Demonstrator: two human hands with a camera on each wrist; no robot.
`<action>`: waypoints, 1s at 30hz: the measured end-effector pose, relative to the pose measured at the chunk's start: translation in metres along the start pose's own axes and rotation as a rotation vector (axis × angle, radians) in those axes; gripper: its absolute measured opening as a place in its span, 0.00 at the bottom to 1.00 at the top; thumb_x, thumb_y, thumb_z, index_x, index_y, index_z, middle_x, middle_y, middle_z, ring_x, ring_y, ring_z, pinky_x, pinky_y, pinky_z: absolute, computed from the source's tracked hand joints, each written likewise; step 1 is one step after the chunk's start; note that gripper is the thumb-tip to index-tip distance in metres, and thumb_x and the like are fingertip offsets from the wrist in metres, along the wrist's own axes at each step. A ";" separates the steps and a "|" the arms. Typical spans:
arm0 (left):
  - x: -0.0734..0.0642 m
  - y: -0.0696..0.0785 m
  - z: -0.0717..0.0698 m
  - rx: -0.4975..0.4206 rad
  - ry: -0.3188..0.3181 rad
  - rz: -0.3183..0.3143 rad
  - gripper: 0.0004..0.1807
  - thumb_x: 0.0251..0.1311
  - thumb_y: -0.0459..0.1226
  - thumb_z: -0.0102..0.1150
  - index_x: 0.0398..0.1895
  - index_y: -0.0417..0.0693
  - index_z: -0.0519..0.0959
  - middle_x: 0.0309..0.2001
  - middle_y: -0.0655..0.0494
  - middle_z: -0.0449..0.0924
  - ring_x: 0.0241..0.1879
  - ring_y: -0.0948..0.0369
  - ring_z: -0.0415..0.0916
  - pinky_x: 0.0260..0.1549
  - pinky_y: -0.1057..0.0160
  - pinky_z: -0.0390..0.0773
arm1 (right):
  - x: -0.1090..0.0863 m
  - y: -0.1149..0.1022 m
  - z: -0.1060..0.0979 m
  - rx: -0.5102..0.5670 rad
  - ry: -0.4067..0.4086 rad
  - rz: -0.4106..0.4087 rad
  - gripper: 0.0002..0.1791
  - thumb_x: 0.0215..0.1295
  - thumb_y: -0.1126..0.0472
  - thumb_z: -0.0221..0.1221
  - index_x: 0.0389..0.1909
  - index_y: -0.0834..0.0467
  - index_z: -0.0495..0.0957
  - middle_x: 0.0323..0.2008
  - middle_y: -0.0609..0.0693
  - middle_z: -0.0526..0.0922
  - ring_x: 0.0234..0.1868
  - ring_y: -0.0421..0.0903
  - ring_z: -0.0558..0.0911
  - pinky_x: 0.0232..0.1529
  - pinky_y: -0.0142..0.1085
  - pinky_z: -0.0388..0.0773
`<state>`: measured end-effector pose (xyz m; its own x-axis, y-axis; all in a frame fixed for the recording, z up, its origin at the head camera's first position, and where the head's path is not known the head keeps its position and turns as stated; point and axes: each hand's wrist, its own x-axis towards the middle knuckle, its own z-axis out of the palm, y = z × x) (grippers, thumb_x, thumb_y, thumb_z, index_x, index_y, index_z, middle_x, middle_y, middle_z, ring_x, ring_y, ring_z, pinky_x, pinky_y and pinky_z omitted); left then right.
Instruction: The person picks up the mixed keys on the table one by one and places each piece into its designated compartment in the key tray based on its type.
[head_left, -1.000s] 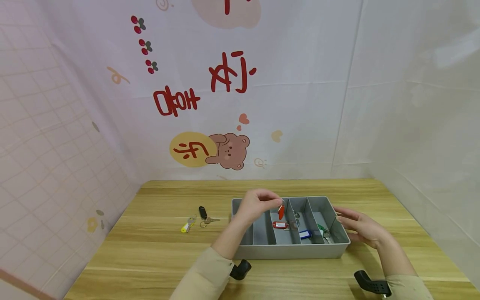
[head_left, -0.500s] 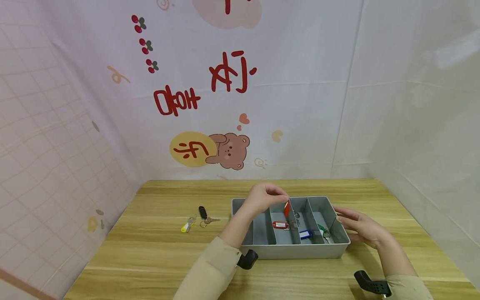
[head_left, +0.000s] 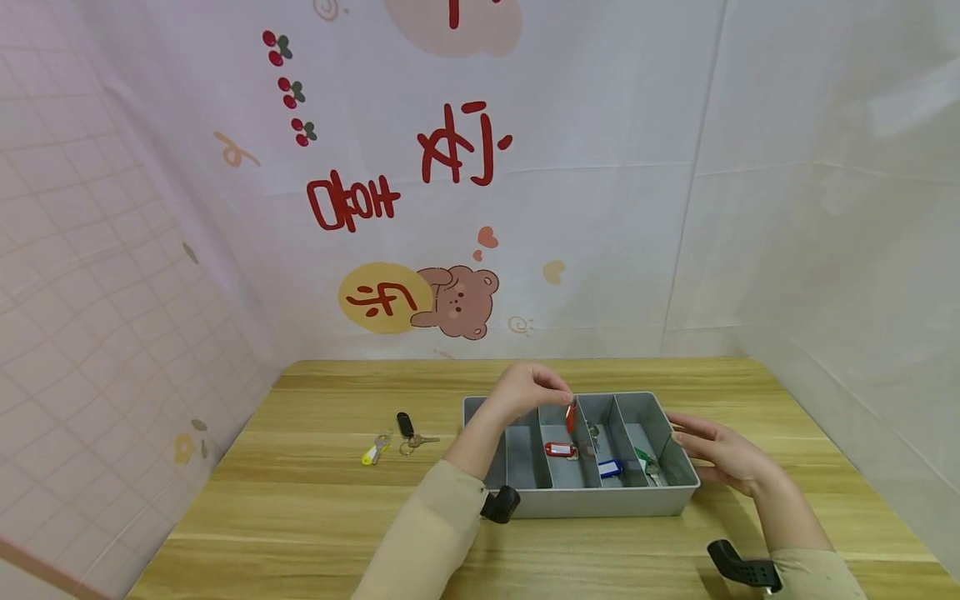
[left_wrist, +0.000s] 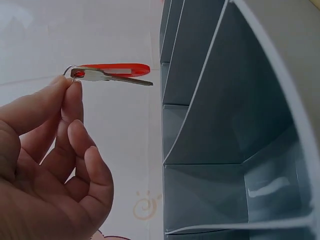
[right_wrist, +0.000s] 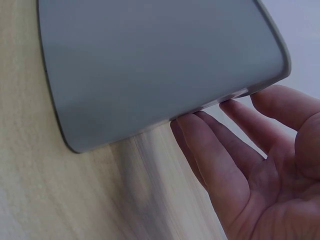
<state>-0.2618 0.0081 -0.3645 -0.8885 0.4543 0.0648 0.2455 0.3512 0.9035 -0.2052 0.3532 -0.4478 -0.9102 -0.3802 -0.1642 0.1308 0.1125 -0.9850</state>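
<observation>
Thumb and forefinger of my left hand [head_left: 521, 393] pinch the metal ring of a key with a red key tag [left_wrist: 132, 68]. Both hang over the third compartment from the left of a grey divided box [head_left: 577, 503]; in the left wrist view the key [left_wrist: 117, 76] lies alongside its tag. Below them in that compartment sits another red key tag [head_left: 560, 450] with a white label. At the box's right end, my right hand [head_left: 723, 454] touches the wall with extended fingertips [right_wrist: 187, 120].
A blue key tag [head_left: 611, 468] and a green key tag [head_left: 643, 457] with keys lie in the compartments farther right. On the table [head_left: 300, 500] left of the box are a black key fob [head_left: 406, 425] with a key and a yellow-tagged key [head_left: 371, 455]. A printed curtain [head_left: 600, 250] stands behind.
My left hand has moved right and slightly up, then a touch back left, carrying the red-tagged key, which has turned edge-on. My right hand and the box have stayed still.
</observation>
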 end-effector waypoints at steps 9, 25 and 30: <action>0.006 -0.003 -0.006 0.062 -0.033 -0.036 0.04 0.55 0.34 0.72 0.31 0.42 0.89 0.32 0.60 0.84 0.32 0.66 0.76 0.37 0.63 0.75 | 0.001 -0.001 0.000 -0.007 -0.004 -0.003 0.32 0.79 0.61 0.47 0.76 0.69 0.48 0.62 0.50 0.72 0.53 0.38 0.79 0.52 0.46 0.79; 0.014 -0.011 -0.002 0.137 -0.149 -0.168 0.03 0.52 0.34 0.74 0.29 0.44 0.89 0.30 0.62 0.82 0.26 0.61 0.72 0.32 0.59 0.76 | 0.000 -0.004 0.001 -0.003 -0.001 0.001 0.31 0.79 0.61 0.48 0.75 0.68 0.51 0.61 0.49 0.74 0.53 0.39 0.79 0.52 0.46 0.79; 0.015 -0.010 -0.001 0.150 -0.154 -0.182 0.03 0.54 0.35 0.73 0.31 0.46 0.89 0.28 0.60 0.84 0.26 0.61 0.74 0.34 0.56 0.76 | 0.000 -0.004 0.001 0.006 0.003 0.004 0.31 0.78 0.61 0.48 0.75 0.67 0.52 0.61 0.50 0.74 0.53 0.39 0.79 0.52 0.46 0.79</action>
<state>-0.2778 0.0105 -0.3717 -0.8569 0.4873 -0.1684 0.1519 0.5508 0.8207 -0.2056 0.3518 -0.4438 -0.9107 -0.3774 -0.1678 0.1366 0.1082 -0.9847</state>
